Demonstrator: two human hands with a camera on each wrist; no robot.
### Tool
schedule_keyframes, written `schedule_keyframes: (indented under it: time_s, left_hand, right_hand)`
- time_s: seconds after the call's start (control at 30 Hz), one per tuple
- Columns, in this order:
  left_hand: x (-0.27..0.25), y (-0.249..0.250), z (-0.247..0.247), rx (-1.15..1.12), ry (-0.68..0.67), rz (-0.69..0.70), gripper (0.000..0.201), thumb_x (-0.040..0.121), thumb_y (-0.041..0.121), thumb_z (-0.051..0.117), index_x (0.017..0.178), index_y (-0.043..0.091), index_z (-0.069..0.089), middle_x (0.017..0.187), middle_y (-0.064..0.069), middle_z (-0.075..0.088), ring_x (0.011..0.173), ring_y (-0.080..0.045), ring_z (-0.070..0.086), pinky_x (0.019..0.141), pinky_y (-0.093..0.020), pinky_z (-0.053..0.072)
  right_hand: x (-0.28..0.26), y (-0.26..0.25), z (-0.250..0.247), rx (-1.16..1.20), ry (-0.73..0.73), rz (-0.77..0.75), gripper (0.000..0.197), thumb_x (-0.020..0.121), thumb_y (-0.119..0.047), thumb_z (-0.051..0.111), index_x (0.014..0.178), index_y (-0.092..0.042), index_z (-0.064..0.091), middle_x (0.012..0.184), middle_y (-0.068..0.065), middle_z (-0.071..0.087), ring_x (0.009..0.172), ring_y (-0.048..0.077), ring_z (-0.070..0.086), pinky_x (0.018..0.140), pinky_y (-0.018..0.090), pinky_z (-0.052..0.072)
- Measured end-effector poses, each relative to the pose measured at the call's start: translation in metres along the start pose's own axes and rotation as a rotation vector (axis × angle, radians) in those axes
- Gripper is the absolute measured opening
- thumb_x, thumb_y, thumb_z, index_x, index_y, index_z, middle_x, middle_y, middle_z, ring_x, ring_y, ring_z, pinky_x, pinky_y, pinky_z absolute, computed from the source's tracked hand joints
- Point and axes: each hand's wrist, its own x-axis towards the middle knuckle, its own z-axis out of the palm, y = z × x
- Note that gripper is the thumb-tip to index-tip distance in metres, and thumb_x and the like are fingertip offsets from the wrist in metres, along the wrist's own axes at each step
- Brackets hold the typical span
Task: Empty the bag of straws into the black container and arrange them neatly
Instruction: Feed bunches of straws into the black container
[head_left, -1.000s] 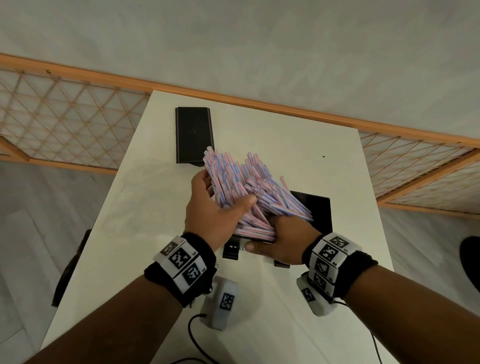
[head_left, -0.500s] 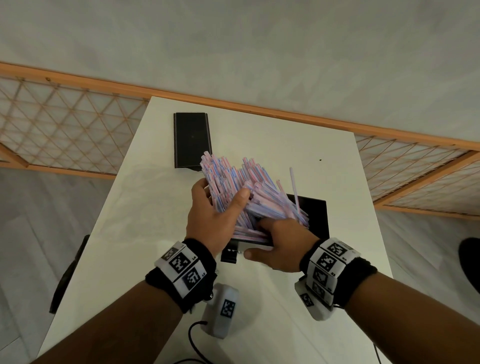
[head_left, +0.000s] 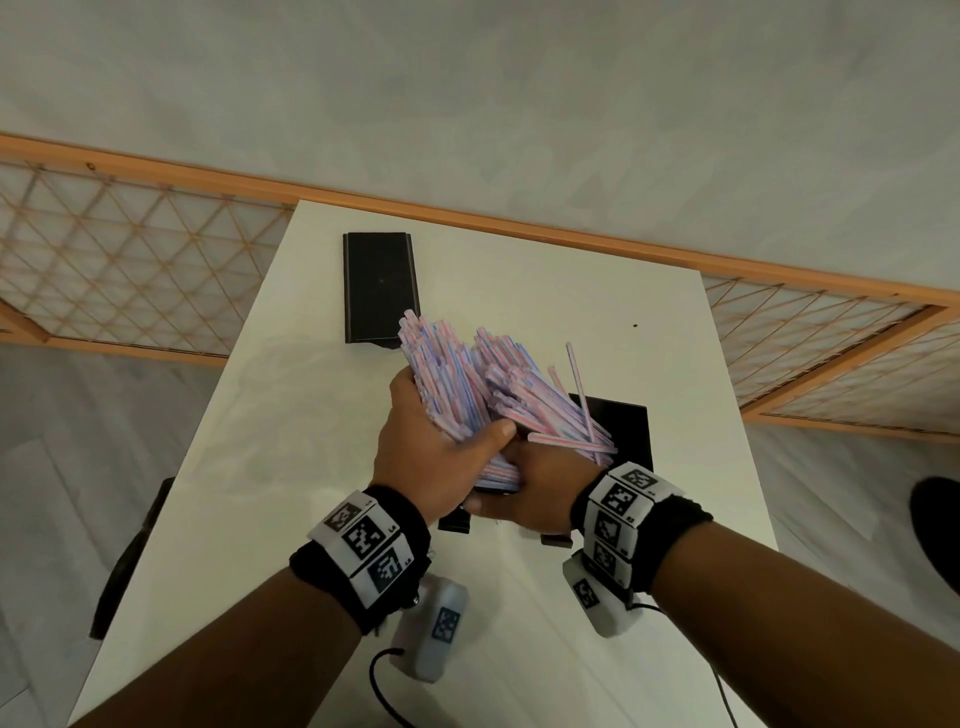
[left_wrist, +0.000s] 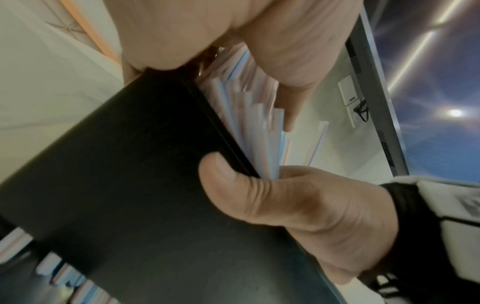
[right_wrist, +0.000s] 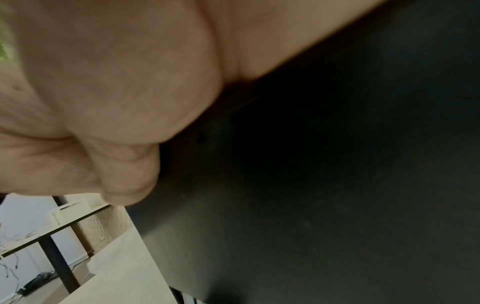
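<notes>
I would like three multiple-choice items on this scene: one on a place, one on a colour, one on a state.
1. Where does the flat black lid lie?
A. at the table's far side
B. on the floor
C. under the right wrist

2. What colour are the straws?
A. green
B. white with pink and blue stripes
C. plain black

3. What does the left hand do?
A. rests flat on the table
B. hangs idle
C. grips the straws

Key: 1 A, the black lid lies beyond the hands on the table; 2 B, the straws show stripes; 3 C, the left hand curls round them.

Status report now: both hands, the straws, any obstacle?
Left hand grips straws. Right hand holds black container. One straw sticks out.
</notes>
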Motion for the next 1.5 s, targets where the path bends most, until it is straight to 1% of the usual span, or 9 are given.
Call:
schedule_keyframes:
  time_s: [0.13,0.27,0.5,0.63,0.83,1.07,1.23,1.4,1.5]
  left_hand:
    - [0.002,0.002,-0.002,-0.01,0.059,0.041,0.075,0.072,0.034,0.091,0.133,0.027,0.047,0.118,0.015,0.066,0.103,-0.001,0.067,0.086,-0.023,0.053]
    - [0.005,-0.007,-0.003,0.01,0.073,-0.027,0.088,0.065,0.037,0.094,0.135,0.023,0.043,0.125,0.009,0.064,0.109,-0.01,0.067,0.096,-0.035,0.054]
    - [0.004,-0.009,0.0,-0.246,0.067,-0.127,0.106,0.053,0.084,0.076,0.135,0.024,0.046,0.124,0.008,0.068,0.111,-0.013,0.069,0.101,-0.048,0.055]
    - [0.003,-0.002,0.002,-0.283,0.014,-0.172,0.087,0.075,0.08,0.061,0.136,0.021,0.045,0.122,0.007,0.067,0.114,-0.013,0.066,0.107,-0.046,0.049]
    - [0.002,0.005,0.002,-0.223,-0.02,-0.204,0.059,0.095,0.058,0.058,0.136,0.017,0.045,0.108,0.016,0.062,0.099,0.0,0.059,0.101,-0.038,0.047]
    - [0.005,0.004,-0.002,-0.28,0.086,-0.229,0.102,0.053,0.082,0.074,0.132,0.027,0.042,0.123,0.001,0.066,0.108,-0.022,0.07,0.096,-0.053,0.056]
    - [0.004,0.001,0.0,-0.202,0.047,-0.195,0.091,0.058,0.073,0.076,0.129,0.025,0.045,0.117,0.011,0.07,0.104,-0.012,0.071,0.097,-0.048,0.056]
    - [0.0,-0.001,0.002,-0.158,0.019,-0.157,0.082,0.061,0.066,0.082,0.123,0.025,0.048,0.111,0.013,0.07,0.098,-0.006,0.071,0.093,-0.043,0.059]
    - [0.001,-0.002,0.002,-0.128,0.023,-0.143,0.087,0.058,0.059,0.09,0.126,0.025,0.047,0.113,0.014,0.069,0.1,-0.006,0.07,0.093,-0.04,0.058]
  right_hand:
    - [0.0,0.001,-0.002,0.046,0.117,-0.027,0.068,0.066,-0.081,0.06,0.113,-0.031,0.064,0.093,-0.003,0.071,0.085,0.014,0.068,0.08,0.033,0.056]
    - [-0.004,0.003,-0.001,-0.032,0.135,0.011,0.086,0.061,-0.091,0.048,0.117,-0.027,0.058,0.098,0.0,0.071,0.09,0.019,0.068,0.081,0.034,0.055]
    - [-0.041,0.008,-0.006,-0.111,0.263,-0.117,0.042,0.081,-0.05,0.068,0.106,-0.017,0.059,0.108,0.004,0.063,0.1,0.028,0.059,0.081,0.03,0.047]
    - [-0.046,0.023,0.0,-0.129,0.128,0.05,0.042,0.078,-0.058,0.06,0.106,-0.027,0.058,0.111,-0.004,0.064,0.105,0.023,0.061,0.086,0.034,0.052]
    - [-0.032,0.022,-0.008,-0.02,-0.011,-0.003,0.036,0.084,-0.045,0.069,0.111,-0.022,0.066,0.098,-0.005,0.069,0.091,0.017,0.064,0.081,0.029,0.052]
    - [-0.011,0.012,-0.013,-0.06,-0.163,0.112,0.041,0.072,-0.061,0.071,0.086,-0.022,0.062,0.073,-0.004,0.07,0.07,0.015,0.067,0.074,0.035,0.058]
    - [-0.003,0.006,-0.007,-0.185,-0.185,0.157,0.046,0.073,-0.061,0.074,0.091,-0.02,0.062,0.086,-0.003,0.065,0.09,0.02,0.061,0.082,0.029,0.049]
    - [0.001,0.0,-0.012,-0.228,-0.105,0.076,0.078,0.075,-0.053,0.076,0.14,-0.018,0.051,0.143,0.004,0.051,0.133,0.026,0.044,0.107,0.031,0.034]
    - [0.002,0.001,-0.014,-0.17,-0.093,0.05,0.088,0.078,-0.047,0.077,0.151,-0.02,0.035,0.154,0.004,0.04,0.141,0.025,0.037,0.111,0.03,0.028]
